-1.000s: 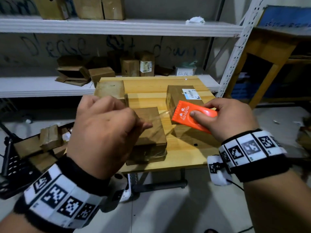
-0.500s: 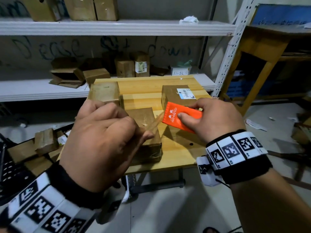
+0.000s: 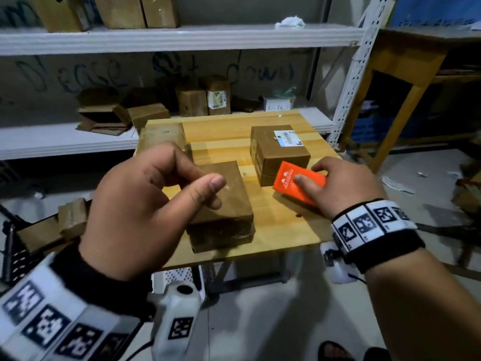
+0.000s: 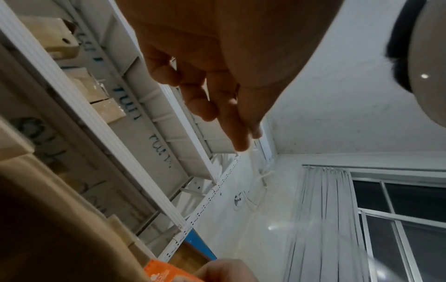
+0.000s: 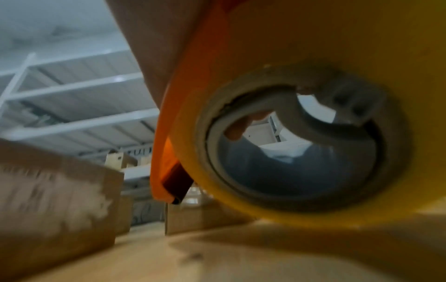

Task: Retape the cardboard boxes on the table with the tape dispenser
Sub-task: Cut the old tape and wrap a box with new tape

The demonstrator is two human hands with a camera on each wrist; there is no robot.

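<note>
Right of centre, the right hand (image 3: 346,188) curls its fingers round the orange tape dispenser (image 3: 299,185) — low over the wooden table (image 3: 281,230), just before the labelled cardboard box (image 3: 279,152). The left hand (image 3: 145,204) hovers over the nearer cardboard box (image 3: 229,204), fingers loosely curled — whether they pinch tape cannot be told.

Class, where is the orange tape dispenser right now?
In the head view, the tape dispenser sits right of centre, gripped by the right hand above the table, just before the labelled box.
</note>
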